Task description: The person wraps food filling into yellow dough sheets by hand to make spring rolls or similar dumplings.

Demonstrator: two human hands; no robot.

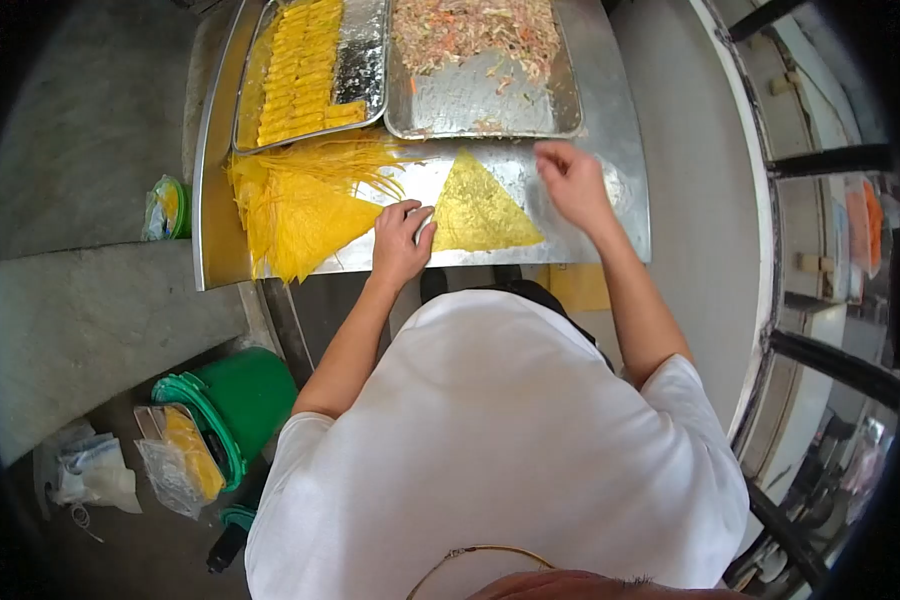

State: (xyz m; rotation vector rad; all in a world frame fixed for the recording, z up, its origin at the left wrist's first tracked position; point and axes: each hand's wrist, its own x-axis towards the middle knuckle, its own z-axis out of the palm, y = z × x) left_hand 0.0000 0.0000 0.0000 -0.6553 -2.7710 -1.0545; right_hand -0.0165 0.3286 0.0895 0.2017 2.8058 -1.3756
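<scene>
Counter [615, 150]: metal, with a shiny surface.

Yellow sheet [482, 212]: one, roughly triangular, laid flat on the counter between the two hands, point away from the person, wide edge towards the person.

Left hand [402, 240]: palm down at the left side of the yellow sheet, beside the tip of the sheet stack; fingers bent and parted from the thumb, open, gripping nothing visible. Whether the fingertips touch the sheet cannot be told.

Right hand [570, 185]: to the right of the yellow sheet, apart from it, near the filling tray; fingers curled inward. Whether they close on anything cannot be told.

Sheet stack [305, 215]: yellow, layered, left of the left hand, one corner pointing at that hand; frayed strips along its far side, near the roll tray.

Roll tray [363, 50]: metal, at the far left of the counter; yellow rolls [300, 75] in a close column, a shorter piece of row beside its near end.

Filling tray [480, 105]: metal, right of the roll tray; shredded, mixed filling [480, 30] in its far part, scattered bits nearer.

Green bucket [245, 400]: on its side, lower left, off the counter.
</scene>
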